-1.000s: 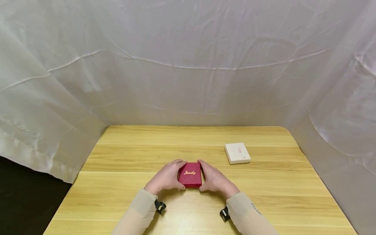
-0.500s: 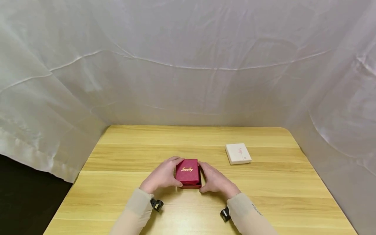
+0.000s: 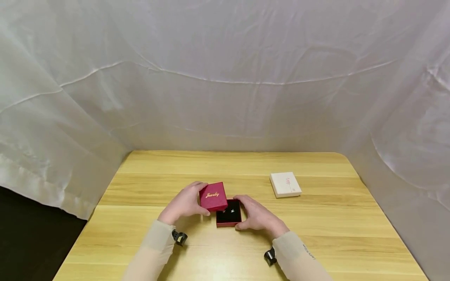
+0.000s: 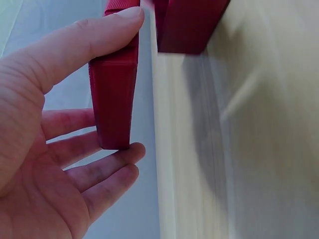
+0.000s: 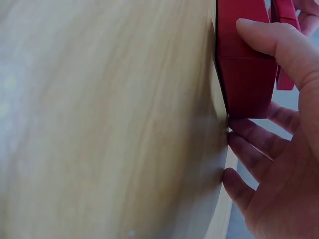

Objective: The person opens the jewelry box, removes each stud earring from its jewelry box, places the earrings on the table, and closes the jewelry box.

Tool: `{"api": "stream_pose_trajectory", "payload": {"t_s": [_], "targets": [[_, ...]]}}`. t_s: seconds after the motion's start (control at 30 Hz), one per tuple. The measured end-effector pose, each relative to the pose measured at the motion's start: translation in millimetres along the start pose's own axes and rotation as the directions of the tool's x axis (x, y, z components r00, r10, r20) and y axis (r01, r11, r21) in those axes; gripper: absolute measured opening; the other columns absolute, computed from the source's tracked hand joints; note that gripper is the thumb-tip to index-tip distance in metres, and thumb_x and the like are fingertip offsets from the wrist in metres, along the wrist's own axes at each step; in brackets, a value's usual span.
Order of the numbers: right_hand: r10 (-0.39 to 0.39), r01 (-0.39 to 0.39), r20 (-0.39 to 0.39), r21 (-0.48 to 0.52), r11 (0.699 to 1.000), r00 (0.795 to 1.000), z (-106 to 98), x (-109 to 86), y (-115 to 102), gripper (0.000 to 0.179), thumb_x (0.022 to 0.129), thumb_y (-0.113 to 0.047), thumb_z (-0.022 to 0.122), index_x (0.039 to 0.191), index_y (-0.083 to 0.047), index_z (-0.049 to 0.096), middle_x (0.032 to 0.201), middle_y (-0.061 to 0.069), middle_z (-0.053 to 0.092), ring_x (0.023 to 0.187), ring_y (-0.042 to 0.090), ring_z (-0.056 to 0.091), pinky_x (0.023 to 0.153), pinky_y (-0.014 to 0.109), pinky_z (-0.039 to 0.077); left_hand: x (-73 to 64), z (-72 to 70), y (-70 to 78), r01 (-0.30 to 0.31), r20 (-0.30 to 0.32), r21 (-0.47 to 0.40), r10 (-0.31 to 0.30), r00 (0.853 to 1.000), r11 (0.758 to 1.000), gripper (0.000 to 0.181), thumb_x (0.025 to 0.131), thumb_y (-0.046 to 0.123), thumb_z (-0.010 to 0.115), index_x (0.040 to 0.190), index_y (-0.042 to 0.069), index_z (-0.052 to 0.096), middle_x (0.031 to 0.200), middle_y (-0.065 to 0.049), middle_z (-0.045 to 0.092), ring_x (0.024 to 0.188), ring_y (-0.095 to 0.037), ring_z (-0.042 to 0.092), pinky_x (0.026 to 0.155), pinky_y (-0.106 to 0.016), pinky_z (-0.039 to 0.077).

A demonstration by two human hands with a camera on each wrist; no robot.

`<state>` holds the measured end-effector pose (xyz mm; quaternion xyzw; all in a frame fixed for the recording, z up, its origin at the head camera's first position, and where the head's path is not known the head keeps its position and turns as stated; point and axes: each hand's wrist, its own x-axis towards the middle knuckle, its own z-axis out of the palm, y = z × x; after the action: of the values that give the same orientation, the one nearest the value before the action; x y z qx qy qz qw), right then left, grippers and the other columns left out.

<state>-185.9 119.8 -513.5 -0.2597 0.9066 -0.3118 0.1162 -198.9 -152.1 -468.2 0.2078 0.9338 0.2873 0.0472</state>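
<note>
My left hand (image 3: pixel 186 202) grips a dark red lid (image 3: pixel 213 196) with gold "Jewelry" lettering, its thumb on the near side and fingers on the far side. The lid is raised up and to the left of the matching red box base (image 3: pixel 228 224), overlapping its far left corner in the head view. Inside the base is a black insert (image 3: pixel 233 207) with small silver star-shaped earrings (image 3: pixel 232 210), one partly behind the lid. My right hand (image 3: pixel 258 215) holds the base at its right side. Its thumb presses the near wall in the right wrist view, and the base (image 5: pixel 244 74) sits on the table.
A flat white box (image 3: pixel 285 184) with pink print lies on the wooden table (image 3: pixel 168 179) toward the back right. Pale curtains (image 3: pixel 225 109) hang behind the table and along both sides.
The lid has come off the base and moved left and away with my left hand, exposing the black insert and earrings. My right hand has stayed at the base.
</note>
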Motion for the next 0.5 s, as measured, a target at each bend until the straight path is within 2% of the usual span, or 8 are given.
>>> {"api": "stream_pose_trajectory", "payload": {"t_s": [0.2, 0.37, 0.5], "targets": [[-0.002, 0.002, -0.006, 0.003, 1.0, 1.0, 0, 0.5, 0, 0.09, 0.069, -0.025, 0.089, 0.144, -0.006, 0.043, 0.142, 0.009, 0.048, 0.13, 0.026, 0.044, 0.11, 0.045, 0.034, 6.6, -10.9, -17.6, 0.054, -0.038, -0.006, -0.054, 0.998, 0.999, 0.096, 0.062, 0.024, 0.094, 0.141, -0.005, 0.047, 0.138, -0.021, 0.051, 0.123, -0.039, 0.05, 0.102, -0.053, 0.041], [0.0, 0.0, -0.001, 0.011, 1.0, 1.0, -1, 0.7, 0, 0.09, 0.069, -0.024, 0.09, 0.144, -0.007, 0.043, 0.142, 0.009, 0.049, 0.13, 0.026, 0.044, 0.11, 0.045, 0.034, 12.3, -18.4, -33.6, 0.095, -0.067, 0.004, -0.095, 0.993, 0.995, 0.094, 0.065, 0.026, 0.093, 0.141, -0.005, 0.046, 0.135, -0.021, 0.053, 0.117, -0.037, 0.054, 0.098, -0.054, 0.044], [0.011, -0.011, 0.006, 0.02, 1.0, 1.0, -2, 0.6, 0, 0.091, 0.069, -0.024, 0.09, 0.145, -0.007, 0.042, 0.144, 0.01, 0.047, 0.132, 0.027, 0.043, 0.11, 0.046, 0.032, 17.8, -21.9, -46.3, 0.126, -0.068, 0.008, -0.125, 0.99, 0.992, 0.094, 0.065, 0.026, 0.092, 0.141, -0.007, 0.046, 0.134, -0.023, 0.053, 0.113, -0.037, 0.055, 0.096, -0.053, 0.045]]}}
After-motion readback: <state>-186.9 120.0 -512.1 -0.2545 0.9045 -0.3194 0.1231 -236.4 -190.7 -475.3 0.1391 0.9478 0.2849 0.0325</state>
